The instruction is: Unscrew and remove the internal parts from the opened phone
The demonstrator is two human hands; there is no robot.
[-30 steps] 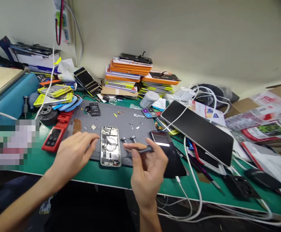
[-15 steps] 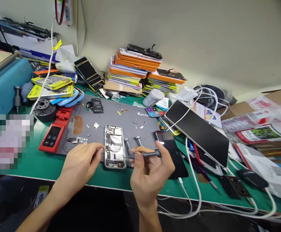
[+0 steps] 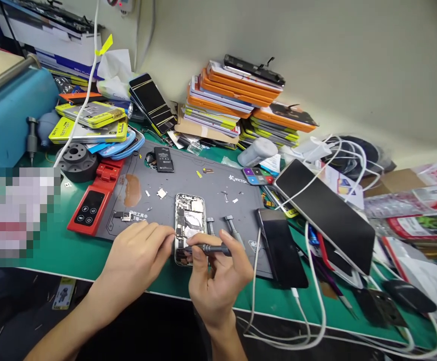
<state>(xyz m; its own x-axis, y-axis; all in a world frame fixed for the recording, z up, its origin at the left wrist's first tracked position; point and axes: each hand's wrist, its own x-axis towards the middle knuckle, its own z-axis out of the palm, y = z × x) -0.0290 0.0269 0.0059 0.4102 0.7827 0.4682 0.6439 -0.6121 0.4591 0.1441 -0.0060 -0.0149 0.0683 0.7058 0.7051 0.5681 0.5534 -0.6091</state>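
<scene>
My right grip is wrapped round a dark screwdriver, held across the near part of the uncovered phone. My left grip curls at the phone's left edge; I cannot tell whether it pinches anything. The phone lies at the near edge of the grey mat on the green bench.

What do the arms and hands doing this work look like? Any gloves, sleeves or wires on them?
They are a person's own. The left hand and right hand wear no gloves, and no ring shows. The left forearm and right forearm show no sleeve, watch or attached wire.
</scene>
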